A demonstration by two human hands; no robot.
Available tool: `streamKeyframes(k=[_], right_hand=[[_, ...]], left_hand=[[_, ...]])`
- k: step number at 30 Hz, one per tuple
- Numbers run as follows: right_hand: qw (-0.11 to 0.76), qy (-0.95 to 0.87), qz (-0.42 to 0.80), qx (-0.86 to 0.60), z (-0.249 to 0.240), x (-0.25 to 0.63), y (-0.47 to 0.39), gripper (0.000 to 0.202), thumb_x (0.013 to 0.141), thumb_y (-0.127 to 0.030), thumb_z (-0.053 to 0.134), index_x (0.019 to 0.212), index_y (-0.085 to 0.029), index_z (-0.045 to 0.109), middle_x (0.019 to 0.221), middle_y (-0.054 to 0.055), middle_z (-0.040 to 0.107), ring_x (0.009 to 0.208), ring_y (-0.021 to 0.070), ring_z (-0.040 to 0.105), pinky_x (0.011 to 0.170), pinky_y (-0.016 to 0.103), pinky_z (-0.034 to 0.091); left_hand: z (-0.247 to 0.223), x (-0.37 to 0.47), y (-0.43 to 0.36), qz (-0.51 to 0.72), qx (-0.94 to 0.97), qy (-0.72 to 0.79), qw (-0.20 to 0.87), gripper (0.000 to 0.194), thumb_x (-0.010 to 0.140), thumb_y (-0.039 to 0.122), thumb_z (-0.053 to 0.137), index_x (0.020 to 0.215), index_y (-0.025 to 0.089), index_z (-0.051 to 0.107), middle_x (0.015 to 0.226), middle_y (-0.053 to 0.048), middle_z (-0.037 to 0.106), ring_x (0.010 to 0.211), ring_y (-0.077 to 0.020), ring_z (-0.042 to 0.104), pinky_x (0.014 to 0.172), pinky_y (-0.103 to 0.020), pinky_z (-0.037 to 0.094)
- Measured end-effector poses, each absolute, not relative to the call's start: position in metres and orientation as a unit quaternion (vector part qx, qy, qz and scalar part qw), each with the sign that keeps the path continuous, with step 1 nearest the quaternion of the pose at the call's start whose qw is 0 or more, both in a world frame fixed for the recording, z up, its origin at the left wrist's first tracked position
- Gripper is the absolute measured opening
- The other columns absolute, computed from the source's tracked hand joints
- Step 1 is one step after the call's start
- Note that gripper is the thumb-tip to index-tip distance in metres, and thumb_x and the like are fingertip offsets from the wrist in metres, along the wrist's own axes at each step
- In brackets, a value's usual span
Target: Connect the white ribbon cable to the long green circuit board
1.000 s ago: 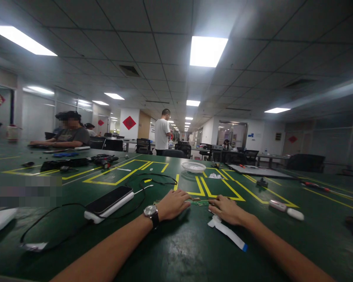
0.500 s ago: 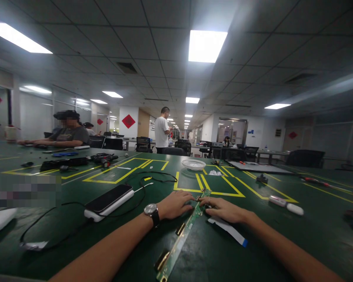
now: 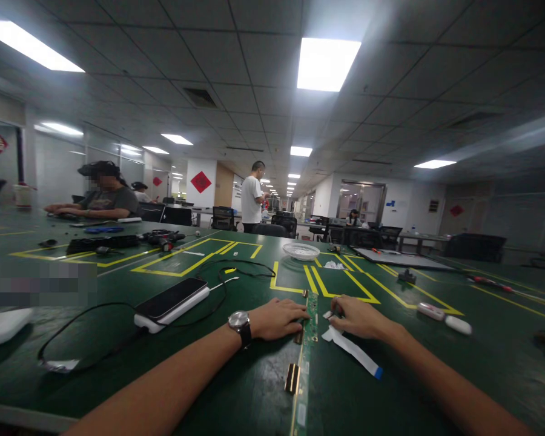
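Observation:
A long, narrow green circuit board with copper-coloured flex tabs along its left edge lies lengthwise in front of me. My left hand, with a watch at the wrist, rests palm down beside it, fingers stretched out and fingertips touching the board's left edge. To the right of the board, my right hand has thumb and fingers pinched on the near-white end of a flat ribbon cable. The cable's blue-tipped end lies on the table toward the lower right. Part of the pinched end is hidden by the fingers.
A phone on a white block with a black cable lies at left on the green table. A white basket stands further back. White earbud-like cases and a screwdriver are at right. A person sits across at left.
The board has swung from a slant to nearly straight away from me. My right hand has left the board and moved right, pinching the cable end. My left hand stays at the board.

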State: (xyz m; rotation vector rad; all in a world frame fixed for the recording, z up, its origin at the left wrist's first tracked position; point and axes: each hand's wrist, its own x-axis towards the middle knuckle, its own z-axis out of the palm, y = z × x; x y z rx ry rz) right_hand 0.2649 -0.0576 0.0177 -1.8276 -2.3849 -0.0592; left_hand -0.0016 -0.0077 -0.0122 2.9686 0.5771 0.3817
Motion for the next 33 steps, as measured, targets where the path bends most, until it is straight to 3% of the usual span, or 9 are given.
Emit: streamKeyframes(k=[6,24,33], right_hand=[[0.102,-0.826,0.022,-0.553,0.010,0.255,-0.056,0.015,0.081,-0.030,0.060,0.090,-0.020,0.066,0.088,0.004,0.068,0.078,0.0190,0.062,0.067,0.026,0.042],[0.129,-0.825,0.036,-0.549,0.006,0.245,-0.058,0.009,0.080,-0.026,0.061,0.080,-0.018,0.064,0.080,0.002,0.065,0.072,0.0164,0.058,0.061,0.025,0.036],[0.153,-0.836,0.042,-0.525,0.002,0.245,-0.055,0.010,0.082,-0.026,0.062,0.086,-0.018,0.066,0.083,0.003,0.065,0.076,0.0179,0.058,0.065,0.025,0.039]], left_hand=[[-0.013,-0.001,-0.007,0.126,0.973,0.190,0.024,0.038,0.100,0.037,0.045,0.137,0.032,0.050,0.147,-0.004,0.049,0.129,-0.0269,0.049,0.100,-0.042,0.041],[-0.013,-0.001,-0.006,0.114,0.976,0.183,0.025,0.041,0.101,0.039,0.041,0.140,0.028,0.049,0.148,-0.006,0.047,0.130,-0.0276,0.048,0.101,-0.043,0.040],[-0.011,-0.001,-0.008,0.107,0.976,0.186,0.045,0.040,0.101,0.035,0.043,0.140,0.032,0.048,0.150,-0.003,0.046,0.132,-0.0272,0.045,0.103,-0.043,0.039]])
